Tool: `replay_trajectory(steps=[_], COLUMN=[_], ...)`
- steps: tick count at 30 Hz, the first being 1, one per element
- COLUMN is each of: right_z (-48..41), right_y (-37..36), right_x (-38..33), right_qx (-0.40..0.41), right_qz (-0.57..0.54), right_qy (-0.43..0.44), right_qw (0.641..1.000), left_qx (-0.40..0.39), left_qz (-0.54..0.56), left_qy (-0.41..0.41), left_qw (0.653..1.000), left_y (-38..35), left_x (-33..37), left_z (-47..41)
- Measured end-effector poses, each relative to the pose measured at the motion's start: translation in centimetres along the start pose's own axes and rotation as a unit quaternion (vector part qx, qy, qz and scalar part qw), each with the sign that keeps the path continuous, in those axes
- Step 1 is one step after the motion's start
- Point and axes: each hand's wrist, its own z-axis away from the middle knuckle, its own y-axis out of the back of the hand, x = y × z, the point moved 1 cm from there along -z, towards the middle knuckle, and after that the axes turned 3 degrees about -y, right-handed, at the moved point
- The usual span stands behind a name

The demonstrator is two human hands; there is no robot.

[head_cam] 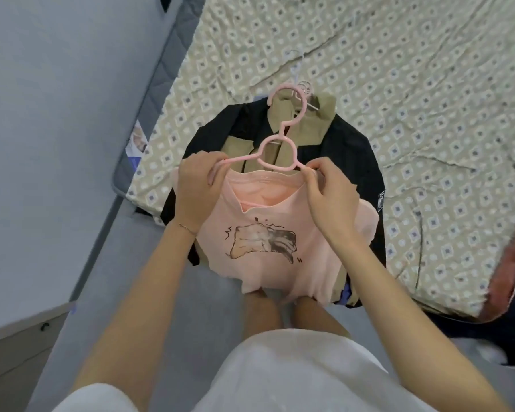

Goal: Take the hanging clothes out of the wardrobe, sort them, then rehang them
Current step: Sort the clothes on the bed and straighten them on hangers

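A pink T-shirt [268,209] hangs on a pink hanger [281,129], held up over the edge of the bed [399,69]. The left hand [194,185] has its grip pinched on one hanger arm, and the right hand [330,194] on the other arm and the collar fabric. The chest print is a brown-and-black drawing with stray strokes, its subject hard to make out. Beneath lies a black-and-khaki jacket [348,150], partly hidden by the shirt. Its white sleeve patch [381,199] is too small to read.

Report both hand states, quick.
Left hand: closed, gripping the pink hanger that carries the pink T-shirt.
Right hand: closed, pinching the same hanger's other end.
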Motion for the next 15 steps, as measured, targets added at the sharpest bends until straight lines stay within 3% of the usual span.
replay_trajectory(steps=[7, 15], right_z=[-7.8, -15.1], right_y=[-1.2, -5.8], right_x=[0.6, 4.7], right_qx=[0.086, 0.072], right_qz=[-0.029, 0.016], right_qy=[-0.049, -0.079], right_qw=[0.995, 0.994], left_qx=[-0.013, -0.030], left_qz=[0.037, -0.032], left_qy=[-0.047, 0.011], left_qw=[0.998, 0.999], left_y=[-4.5, -10.9], left_x=[-1.7, -5.4], left_z=[-9.6, -13.1])
